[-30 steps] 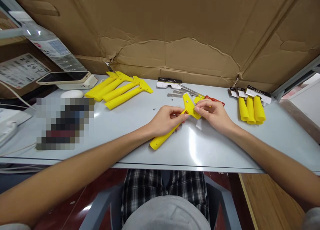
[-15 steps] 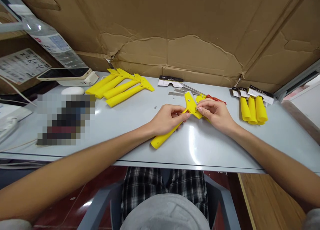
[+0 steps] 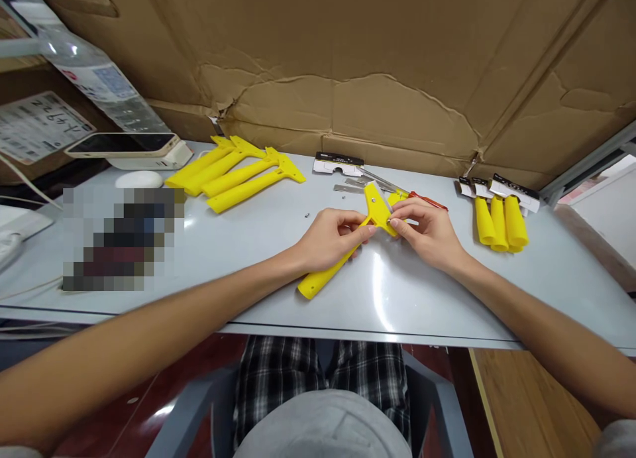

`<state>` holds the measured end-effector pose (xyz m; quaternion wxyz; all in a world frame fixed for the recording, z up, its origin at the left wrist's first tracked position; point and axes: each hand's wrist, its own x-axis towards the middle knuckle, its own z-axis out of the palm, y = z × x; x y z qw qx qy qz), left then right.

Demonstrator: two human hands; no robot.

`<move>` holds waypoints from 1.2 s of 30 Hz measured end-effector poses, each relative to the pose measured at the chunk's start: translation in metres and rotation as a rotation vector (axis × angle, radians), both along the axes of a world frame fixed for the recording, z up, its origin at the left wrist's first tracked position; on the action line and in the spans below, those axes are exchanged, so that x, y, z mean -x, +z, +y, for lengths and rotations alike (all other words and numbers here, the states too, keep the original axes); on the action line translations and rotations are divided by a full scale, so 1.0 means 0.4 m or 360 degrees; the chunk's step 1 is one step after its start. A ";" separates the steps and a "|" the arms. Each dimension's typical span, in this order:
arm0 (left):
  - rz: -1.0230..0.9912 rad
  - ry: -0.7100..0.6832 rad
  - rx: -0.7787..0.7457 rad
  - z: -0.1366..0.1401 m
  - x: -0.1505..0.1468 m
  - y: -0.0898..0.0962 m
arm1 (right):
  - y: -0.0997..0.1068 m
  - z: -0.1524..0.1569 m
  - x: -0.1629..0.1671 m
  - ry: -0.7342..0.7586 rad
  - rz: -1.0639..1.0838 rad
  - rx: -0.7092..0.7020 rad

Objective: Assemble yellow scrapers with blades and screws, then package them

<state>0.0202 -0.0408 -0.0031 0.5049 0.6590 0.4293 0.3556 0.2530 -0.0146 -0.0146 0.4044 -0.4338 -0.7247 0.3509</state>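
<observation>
My left hand (image 3: 335,239) is closed around the neck of a yellow plastic scraper (image 3: 325,278), whose handle slants down toward the table's front edge. A metal screw shows in the upper part of its head, and a blade edge lies along the head's far side. With thumb and fingertips pinched, my right hand (image 3: 430,229) holds a small screw (image 3: 389,221) at the lower end of the head; the fingers partly hide it. Behind the right hand lie a red-handled screwdriver (image 3: 428,201) and another yellow piece (image 3: 396,197). Loose blades (image 3: 348,189) and a tiny screw (image 3: 307,215) are on the table.
Several yellow scraper handles (image 3: 243,186) lie at the back left. On the right are yellow scrapers (image 3: 499,226) with black-and-white sleeves over their heads. A similar sleeve (image 3: 338,162) lies at the back. A phone (image 3: 124,144), white mouse (image 3: 139,179) and bottle (image 3: 99,80) stand left; cardboard (image 3: 348,60) walls the back.
My right fingertips have lowered slightly against the scraper's head, bringing the small screw to its lower end. The left hand keeps its hold. The whole view has shifted slightly.
</observation>
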 end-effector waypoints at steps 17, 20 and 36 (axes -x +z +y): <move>0.0085 0.0083 -0.0172 -0.020 -0.007 0.000 | 0.019 -0.023 0.005 -0.0096 -0.0268 -0.0340; 0.0079 0.0085 -0.0152 -0.020 -0.008 -0.002 | 0.016 -0.021 0.003 -0.0079 -0.0315 -0.0406; -0.0100 0.0065 -0.0002 -0.005 -0.006 -0.009 | 0.017 -0.018 0.003 -0.0133 -0.0289 -0.0410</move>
